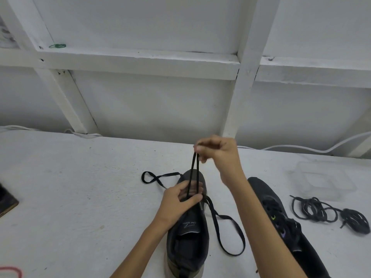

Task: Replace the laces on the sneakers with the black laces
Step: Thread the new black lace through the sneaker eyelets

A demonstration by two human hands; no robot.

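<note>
A dark grey sneaker (186, 243) stands on the white table (80, 187), toe pointing away from me. My left hand (180, 199) grips its front over the eyelets. My right hand (216, 151) is raised above the toe and pinches a loop of flat black lace (194, 173) pulled up taut from the shoe. The lace's loose parts trail left of the toe and loop to the right of the shoe. A second black sneaker (281, 217), laced, lies to the right, partly hidden by my right forearm.
A bundle of round dark laces (329, 212) lies at the right, with a clear plastic container (321, 179) behind it. White cables (301, 148) run along the wall. A dark object (6, 199) sits at the left edge, a red cord (12, 270) at bottom left.
</note>
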